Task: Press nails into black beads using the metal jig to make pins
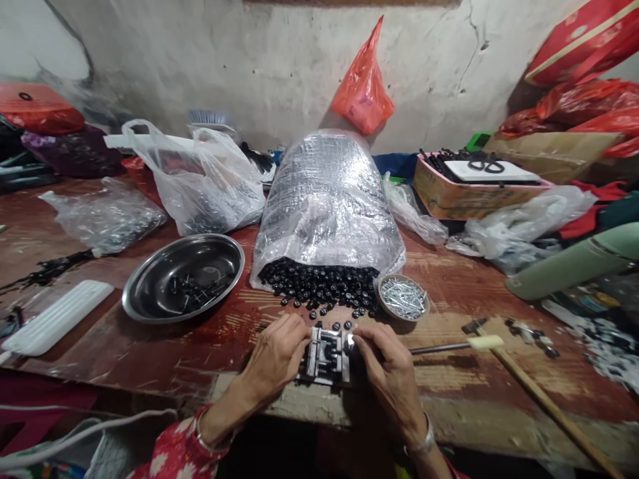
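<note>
A metal frame [329, 357] sits at the table's [459, 286] front edge between left hand [279, 352] and right hand [392, 362], both curled; I cannot tell what they grip. Behind, black pieces [324, 285] spill from a sack [334, 206] beside a bowl [426, 311] of pins [403, 297].

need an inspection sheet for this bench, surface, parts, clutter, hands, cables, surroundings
Surface: reddish-brown table, scratched and worn
Things at work: metal fixture at near edge; black round parts spilling from sack; bowl of metal pins
Clutter: steel basin with dark parts, hammer, green cylinder
Hands: left hand at fixture's left side, right hand at its right
Cables: white cord-like strand, lower left; cable or not unclear
Surroundings: cracked wall, red bag hanging against it
</note>
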Motion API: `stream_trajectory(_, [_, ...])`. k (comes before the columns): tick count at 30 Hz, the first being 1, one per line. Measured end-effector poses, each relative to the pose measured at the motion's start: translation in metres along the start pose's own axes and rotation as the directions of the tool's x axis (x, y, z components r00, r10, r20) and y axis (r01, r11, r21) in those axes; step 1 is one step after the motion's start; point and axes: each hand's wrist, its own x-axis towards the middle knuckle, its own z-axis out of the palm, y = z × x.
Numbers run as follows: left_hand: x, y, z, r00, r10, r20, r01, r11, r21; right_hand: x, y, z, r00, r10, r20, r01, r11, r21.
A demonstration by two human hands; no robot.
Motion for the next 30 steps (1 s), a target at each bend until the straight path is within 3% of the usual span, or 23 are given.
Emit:
stream_trajectory(8, [-0.004, 0.005, -0.002, 0.998, 0.014, -0.056, -0.016, 0.999, -0.035, -0.005, 0.008, -0.016, 0.995, 0.056, -0.086, -0.059, 0.998, -0.033])
stream_trajectory(14, [-0.014, 0.011, -0.006, 0.996, 0.093, 0.0, -0.093, 0.993, 0.07, -0.012, 0.012, -0.021, 0.988, 0.088, -0.124, -0.095, 0.994, -0.057])
stream_trajectory(17, [-0.018, 0.014, -0.008, 0.994, 0.106, 0.031, -0.109, 0.987, 0.119, -0.013, 0.012, -0.026, 0.989, 0.044, -0.139, -0.061, 0.991, -0.118])
stream_trajectory(20, [-0.021, 0.014, -0.009, 0.994, 0.099, 0.037, -0.103, 0.987, 0.122, -0.013, 0.017, -0.038, 0.976, -0.077, -0.202, 0.017, 0.96, -0.28])
stream_trajectory(24, [-0.021, 0.013, -0.009, 0.996, 0.092, -0.002, -0.091, 0.989, 0.114, -0.018, 0.037, -0.066, 0.953, -0.208, -0.222, 0.034, 0.798, -0.602])
stream_trajectory(28, [-0.02, 0.01, -0.013, 0.998, 0.061, -0.034, -0.059, 0.996, 0.059, -0.031, 0.059, -0.087, 0.971, -0.204, -0.126, 0.007, 0.548, -0.837])
stream_trajectory(30, [-0.019, 0.008, -0.017, 0.998, 0.044, -0.047, -0.042, 0.999, 0.035, -0.041, 0.065, -0.091, 0.979, -0.187, -0.075, 0.028, 0.491, -0.871])
